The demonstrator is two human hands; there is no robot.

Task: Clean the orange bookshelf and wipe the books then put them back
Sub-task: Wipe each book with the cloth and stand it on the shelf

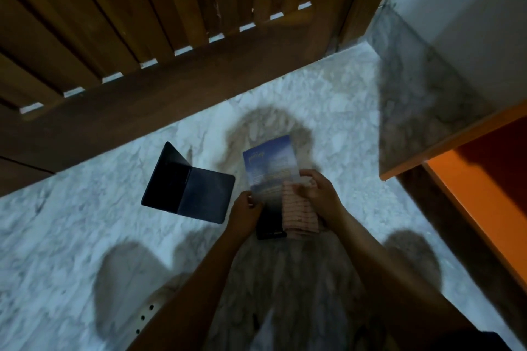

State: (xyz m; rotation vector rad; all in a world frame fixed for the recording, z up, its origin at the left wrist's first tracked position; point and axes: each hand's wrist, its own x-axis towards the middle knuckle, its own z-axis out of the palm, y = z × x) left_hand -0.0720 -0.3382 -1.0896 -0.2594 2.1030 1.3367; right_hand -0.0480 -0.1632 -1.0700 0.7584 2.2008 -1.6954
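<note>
1. While the blue book (269, 164) is held over the floor (85, 222) in front of the person, its long axis runs away from them, slightly tilted left at the far end.
2. Left hand (245, 212) pinches the book's near left edge; fingers closed on it.
3. Right hand (318, 191) presses a striped cloth (299, 212) against the near right part of the cover; hand closed round the cloth. Both hands touch the book; the right is the working one.
4. A dark object (271, 232) sits below the book between the hands, possibly a second book; the blur leaves that unsettled.
5. A dark open folder or case (189, 186) stands on the floor just left of the left hand, well clear of the wiping stroke.
6. The orange bookshelf (473, 188) lies to the right, along the right edge of the floor, nearer the right arm. A wooden door (142, 8) closes the far side.
7. Judgement: wiping in hand; return to the shelf needs a swing right, nothing visible in the path.
</note>
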